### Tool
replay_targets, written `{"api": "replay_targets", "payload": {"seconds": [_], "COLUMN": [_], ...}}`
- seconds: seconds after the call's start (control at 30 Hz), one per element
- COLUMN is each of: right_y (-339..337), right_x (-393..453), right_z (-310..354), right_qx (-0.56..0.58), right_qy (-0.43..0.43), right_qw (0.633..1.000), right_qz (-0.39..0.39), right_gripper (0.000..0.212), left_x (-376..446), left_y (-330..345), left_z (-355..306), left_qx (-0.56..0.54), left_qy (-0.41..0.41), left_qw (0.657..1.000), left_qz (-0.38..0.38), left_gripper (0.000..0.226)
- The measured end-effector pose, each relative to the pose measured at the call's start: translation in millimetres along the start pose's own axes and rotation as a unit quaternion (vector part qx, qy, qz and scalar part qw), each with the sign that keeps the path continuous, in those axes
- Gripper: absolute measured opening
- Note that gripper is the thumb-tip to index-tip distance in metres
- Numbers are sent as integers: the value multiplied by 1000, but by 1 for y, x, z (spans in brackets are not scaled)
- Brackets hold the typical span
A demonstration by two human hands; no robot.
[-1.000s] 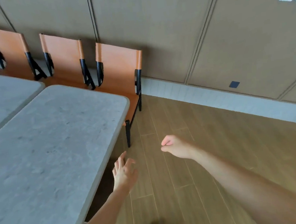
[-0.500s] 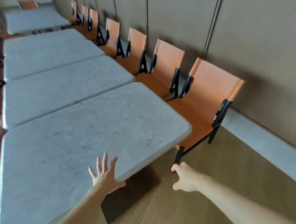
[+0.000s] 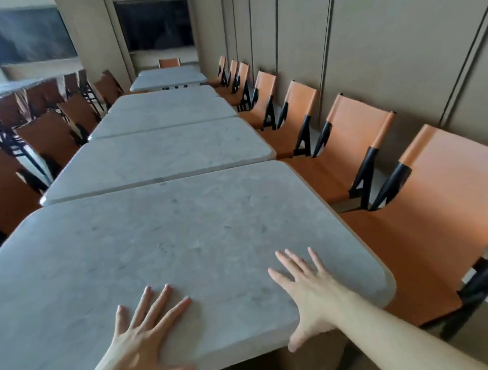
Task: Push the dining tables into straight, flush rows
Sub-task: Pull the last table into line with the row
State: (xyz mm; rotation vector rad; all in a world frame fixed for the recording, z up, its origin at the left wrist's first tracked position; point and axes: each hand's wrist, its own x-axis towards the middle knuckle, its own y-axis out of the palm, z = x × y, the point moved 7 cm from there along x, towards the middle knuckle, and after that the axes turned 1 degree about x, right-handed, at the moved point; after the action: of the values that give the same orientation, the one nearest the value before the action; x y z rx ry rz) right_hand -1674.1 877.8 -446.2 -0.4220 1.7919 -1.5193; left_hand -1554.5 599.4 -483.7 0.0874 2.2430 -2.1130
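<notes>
Since the earlier frame, both hands have been brought up from below the edge onto the nearest table (image 3: 182, 235), which fills the lower centre of the frame. The left hand (image 3: 138, 341) and right hand (image 3: 310, 294) are laid flat, fingers spread, gripping nothing. The next table (image 3: 156, 157) is seen touching its far edge, with orange chairs (image 3: 352, 144) lined along the right.

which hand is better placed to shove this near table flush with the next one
Right, by a little. The right hand lies flat by the near table's right corner, which juts out past the next table toward the orange chairs. The left hand lies flat nearer the middle.
</notes>
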Motion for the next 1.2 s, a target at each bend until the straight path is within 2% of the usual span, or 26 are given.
{"api": "replay_targets", "payload": {"seconds": [0.07,0.13,0.37,0.63,0.87,1.03,1.2], "right_y": [11,20,35,42,41,41,41], "right_x": [9,6,-7,-9,-7,-7,-7], "right_z": [-5,-6,2,5,2,3,1], "right_qx": [-22,4,31,9,-9,-17,-29], "right_qy": [-45,-53,-8,6,-3,-13,-19], "right_qw": [999,997,990,984,976,975,972], "right_qz": [-19,-55,-139,-179,-218,-223,-231], "right_gripper": [134,130,120,116,116,113,110], "left_x": [1,-2,-7,-5,0,2,3], "left_y": [0,2,-5,0,0,2,2], "left_z": [2,5,-1,4,8,9,9], "left_qx": [-5,4,-12,6,-15,-23,-30], "left_qy": [-5,-21,-26,-54,-60,-57,-55], "left_qw": [1000,1000,1000,998,998,998,998], "left_qz": [-15,-1,6,13,14,24,27], "left_gripper": [113,110,100,113,109,115,110]}}
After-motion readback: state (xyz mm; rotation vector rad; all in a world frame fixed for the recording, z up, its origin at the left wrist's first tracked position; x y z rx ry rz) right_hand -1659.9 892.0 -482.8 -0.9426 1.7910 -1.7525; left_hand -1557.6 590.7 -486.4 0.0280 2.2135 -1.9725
